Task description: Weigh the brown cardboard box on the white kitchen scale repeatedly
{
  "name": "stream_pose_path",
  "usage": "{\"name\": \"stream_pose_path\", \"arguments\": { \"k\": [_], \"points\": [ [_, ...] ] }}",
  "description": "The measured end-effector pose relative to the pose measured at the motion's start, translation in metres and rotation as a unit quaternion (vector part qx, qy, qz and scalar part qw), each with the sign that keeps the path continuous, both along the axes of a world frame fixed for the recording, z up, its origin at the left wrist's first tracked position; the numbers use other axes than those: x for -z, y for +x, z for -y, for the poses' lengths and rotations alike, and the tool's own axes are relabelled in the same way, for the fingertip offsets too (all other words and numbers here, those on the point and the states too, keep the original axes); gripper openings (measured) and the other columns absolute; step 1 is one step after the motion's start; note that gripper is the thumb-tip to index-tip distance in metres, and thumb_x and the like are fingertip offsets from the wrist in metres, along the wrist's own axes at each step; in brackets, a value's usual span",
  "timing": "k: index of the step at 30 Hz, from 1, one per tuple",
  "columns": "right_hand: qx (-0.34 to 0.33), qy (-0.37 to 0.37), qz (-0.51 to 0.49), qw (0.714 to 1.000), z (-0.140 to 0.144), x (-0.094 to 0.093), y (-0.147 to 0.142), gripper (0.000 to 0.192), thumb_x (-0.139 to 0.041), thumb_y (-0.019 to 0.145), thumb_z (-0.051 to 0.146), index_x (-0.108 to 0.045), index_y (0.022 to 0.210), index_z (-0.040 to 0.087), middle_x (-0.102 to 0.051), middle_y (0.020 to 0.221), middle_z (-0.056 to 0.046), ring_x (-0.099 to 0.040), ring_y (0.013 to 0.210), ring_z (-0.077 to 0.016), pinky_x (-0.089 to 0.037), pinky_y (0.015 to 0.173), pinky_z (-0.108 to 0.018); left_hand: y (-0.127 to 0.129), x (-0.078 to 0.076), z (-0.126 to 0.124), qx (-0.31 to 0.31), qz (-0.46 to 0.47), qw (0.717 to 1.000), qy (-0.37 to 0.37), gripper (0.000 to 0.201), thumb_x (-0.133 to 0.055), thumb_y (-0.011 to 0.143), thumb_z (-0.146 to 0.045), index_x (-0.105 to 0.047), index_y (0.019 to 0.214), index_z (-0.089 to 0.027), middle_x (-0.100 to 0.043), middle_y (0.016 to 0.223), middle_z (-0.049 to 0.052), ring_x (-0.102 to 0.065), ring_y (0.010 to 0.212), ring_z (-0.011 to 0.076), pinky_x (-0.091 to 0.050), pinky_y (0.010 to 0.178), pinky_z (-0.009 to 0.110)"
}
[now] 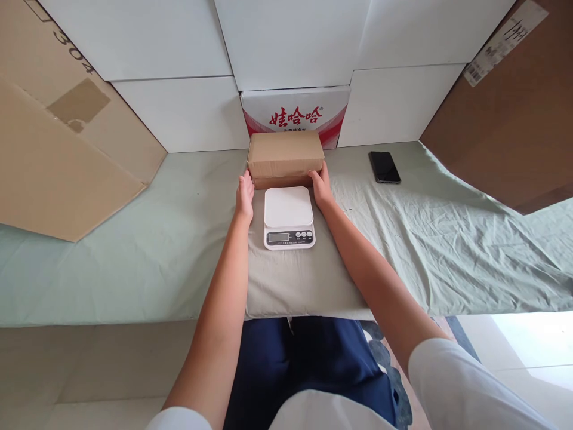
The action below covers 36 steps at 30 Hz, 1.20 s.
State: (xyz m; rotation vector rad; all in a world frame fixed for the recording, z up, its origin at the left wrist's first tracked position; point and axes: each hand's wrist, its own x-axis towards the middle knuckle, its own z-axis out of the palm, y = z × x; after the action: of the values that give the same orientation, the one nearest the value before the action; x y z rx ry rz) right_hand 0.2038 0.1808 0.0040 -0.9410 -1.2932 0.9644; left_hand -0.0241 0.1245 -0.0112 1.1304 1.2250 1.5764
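Note:
A small brown cardboard box (pixel 285 149) stands at the back of the cloth-covered table, with both of my hands on it. Along its lower left side lies my left hand (pixel 245 194), fingers pressed against the cardboard. My right hand (pixel 321 186) grips the lower right corner, the thumb on the front face and the fingers round the side. Just in front of the box, between my forearms, sits a white kitchen scale (pixel 289 209). Its display looks blank and nothing lies on its platform. What is in the box is hidden.
A black phone (pixel 384 167) lies to the right on the green cloth (pixel 179 239). Behind the box stands a white and red printed carton (pixel 331 107) amid white panels (pixel 179 113). Large cardboard sheets flank the table at left (pixel 67 161) and right (pixel 505 125).

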Motion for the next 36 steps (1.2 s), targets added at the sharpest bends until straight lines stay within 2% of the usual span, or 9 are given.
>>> {"name": "stream_pose_path", "arguments": {
  "k": [8, 13, 18, 21, 24, 28, 31, 36],
  "points": [
    [-0.015, -0.003, -0.005, 1.0, 0.001, -0.001, -0.001, 0.062, -0.061, 0.076, 0.043, -0.049, 0.135, 0.028, -0.057, 0.149, -0.004, -0.049, 0.137, -0.0284, -0.036, 0.129, -0.052, 0.001, -0.003, -0.001, 0.008, -0.004, 1.0, -0.006, 0.093, -0.019, 0.091, -0.085, -0.038, 0.162, -0.028, -0.026, 0.176, 0.006, -0.024, 0.163, 0.0213, -0.022, 0.133, 0.036],
    [-0.021, -0.001, 0.0, 1.0, 0.004, -0.003, 0.0, 0.064, -0.062, 0.078, 0.047, -0.049, 0.137, 0.027, -0.056, 0.148, -0.006, -0.047, 0.143, -0.0288, -0.032, 0.131, -0.053, 0.002, -0.005, 0.001, 0.005, -0.011, 1.0, 0.002, 0.096, -0.02, 0.089, -0.087, -0.038, 0.162, -0.027, -0.028, 0.175, 0.007, -0.022, 0.163, 0.0232, -0.022, 0.134, 0.038],
    [-0.05, 0.02, -0.01, 0.998, 0.02, -0.025, 0.01, 0.061, -0.059, 0.082, 0.046, -0.046, 0.14, 0.032, -0.054, 0.151, -0.004, -0.044, 0.147, -0.0269, -0.034, 0.131, -0.052, 0.007, -0.015, 0.012, 0.014, -0.009, 0.999, 0.039, 0.101, -0.03, 0.086, -0.09, -0.039, 0.162, -0.025, -0.031, 0.174, 0.008, -0.023, 0.163, 0.0257, -0.022, 0.134, 0.038],
    [-0.071, 0.041, -0.003, 0.997, 0.043, -0.044, 0.018, 0.061, -0.058, 0.085, 0.043, -0.044, 0.144, 0.032, -0.051, 0.155, -0.004, -0.043, 0.148, -0.0263, -0.033, 0.132, -0.05, 0.011, -0.023, 0.032, 0.017, -0.019, 0.997, 0.069, 0.101, -0.036, 0.084, -0.091, -0.037, 0.163, -0.028, -0.028, 0.175, 0.006, -0.021, 0.164, 0.0258, -0.021, 0.134, 0.039],
    [-0.064, 0.06, 0.012, 0.996, 0.074, -0.049, 0.024, 0.063, -0.058, 0.087, 0.045, -0.041, 0.147, 0.032, -0.048, 0.158, -0.003, -0.039, 0.152, -0.026, -0.03, 0.133, -0.049, 0.016, -0.028, 0.062, 0.019, -0.036, 0.995, 0.086, 0.098, -0.034, 0.084, -0.091, -0.036, 0.163, -0.033, -0.025, 0.176, 0.003, -0.02, 0.164, 0.0248, -0.022, 0.134, 0.038],
    [-0.05, 0.045, 0.006, 0.998, 0.112, -0.036, 0.027, 0.064, -0.057, 0.087, 0.042, -0.039, 0.148, 0.034, -0.05, 0.155, -0.003, -0.04, 0.151, -0.0259, -0.033, 0.132, -0.05, 0.024, -0.023, 0.106, 0.005, -0.049, 0.995, 0.09, 0.101, -0.029, 0.083, -0.092, -0.034, 0.164, -0.032, -0.021, 0.177, 0.003, -0.014, 0.165, 0.0252, -0.02, 0.134, 0.037],
    [-0.062, 0.034, -0.001, 0.998, 0.131, -0.027, 0.028, 0.064, -0.056, 0.086, 0.038, -0.039, 0.148, 0.034, -0.05, 0.156, -0.003, -0.044, 0.147, -0.0261, -0.037, 0.13, -0.049, 0.028, -0.015, 0.131, 0.001, -0.052, 0.994, 0.1, 0.097, -0.029, 0.086, -0.09, -0.033, 0.164, -0.033, -0.018, 0.178, 0.001, -0.009, 0.166, 0.0246, -0.016, 0.135, 0.037],
    [-0.072, 0.036, 0.008, 0.997, 0.137, -0.024, 0.03, 0.068, -0.056, 0.086, 0.043, -0.037, 0.15, 0.033, -0.046, 0.158, -0.003, -0.038, 0.15, -0.0266, -0.034, 0.131, -0.05, 0.029, -0.004, 0.145, 0.0, -0.036, 0.993, 0.113, 0.1, -0.032, 0.085, -0.09, -0.033, 0.164, -0.029, -0.017, 0.178, 0.005, -0.011, 0.166, 0.0265, -0.013, 0.136, 0.042]
  ]
}}
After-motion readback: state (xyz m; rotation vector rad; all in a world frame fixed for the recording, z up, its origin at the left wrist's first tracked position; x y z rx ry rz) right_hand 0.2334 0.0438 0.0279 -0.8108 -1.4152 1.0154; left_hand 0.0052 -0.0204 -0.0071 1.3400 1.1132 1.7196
